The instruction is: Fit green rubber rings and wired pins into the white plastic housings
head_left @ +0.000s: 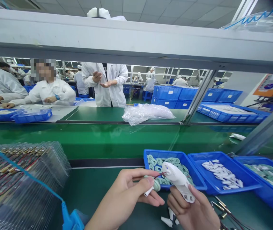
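Observation:
My right hand grips a white plastic housing near its lower end, tilted up to the left. My left hand pinches a pale green ring part and a small white piece against the housing, with thin red and black wires running between them. Both hands hover just in front of a blue tray of green ring parts.
Blue trays hold white pieces and more green parts at right. Stacked clear blister trays stand at left. A green conveyor belt runs across. A plastic bag lies beyond. Workers in white coats stand and sit opposite.

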Demonstrator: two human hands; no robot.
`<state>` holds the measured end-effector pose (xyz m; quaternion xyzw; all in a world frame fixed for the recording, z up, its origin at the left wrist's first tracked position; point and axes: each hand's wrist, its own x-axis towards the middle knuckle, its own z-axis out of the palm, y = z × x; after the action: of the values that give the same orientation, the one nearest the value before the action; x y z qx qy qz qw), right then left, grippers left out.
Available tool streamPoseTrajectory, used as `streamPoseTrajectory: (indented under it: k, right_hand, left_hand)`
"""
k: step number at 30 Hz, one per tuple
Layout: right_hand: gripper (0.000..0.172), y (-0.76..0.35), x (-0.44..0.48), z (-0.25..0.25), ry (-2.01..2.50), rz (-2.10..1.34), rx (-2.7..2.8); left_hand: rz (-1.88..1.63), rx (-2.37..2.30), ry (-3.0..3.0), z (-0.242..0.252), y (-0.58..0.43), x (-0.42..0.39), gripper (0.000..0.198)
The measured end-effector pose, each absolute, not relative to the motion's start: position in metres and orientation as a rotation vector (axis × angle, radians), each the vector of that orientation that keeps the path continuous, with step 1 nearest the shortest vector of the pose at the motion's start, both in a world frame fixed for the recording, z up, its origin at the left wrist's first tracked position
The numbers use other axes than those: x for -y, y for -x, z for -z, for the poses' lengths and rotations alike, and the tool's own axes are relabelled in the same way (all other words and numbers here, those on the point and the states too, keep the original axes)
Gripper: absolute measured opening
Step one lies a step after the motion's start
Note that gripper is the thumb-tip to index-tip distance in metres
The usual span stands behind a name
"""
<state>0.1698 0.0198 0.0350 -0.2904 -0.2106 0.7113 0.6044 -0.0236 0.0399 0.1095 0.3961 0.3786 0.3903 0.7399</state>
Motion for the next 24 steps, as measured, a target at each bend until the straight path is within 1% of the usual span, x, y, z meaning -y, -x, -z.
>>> streamPoseTrajectory:
  k: [7,11,15,21,24]
  right_hand:
    - [0.036,-0.173,-0.022,-0.028,0.654,-1.646,0.544]
    - [0.034,-0.170,-0.020,-0.036,0.682,-1.662,0.519]
    - [0.035,-0.167,-0.018,-0.039,0.679,-1.669,0.522]
    - [0.038,-0.169,-0.021,-0.029,0.649,-1.683,0.571]
    - [0.040,-0.172,-0.024,-0.022,0.599,-1.710,0.633]
  left_hand:
    - [-0.819,-0.819,-0.755,-0.119,0.026,-0.039,0.023]
    - [-0.814,-0.843,-0.749,-0.118,0.025,-0.040,0.024]
    - [-0.873,-0.838,-0.806,-0.110,0.023,-0.039,0.033]
    - [-0.944,-0.882,-0.865,-0.109,0.018,-0.037,0.058]
    - [-0.945,-0.900,-0.871,-0.109,0.017,-0.038,0.061]
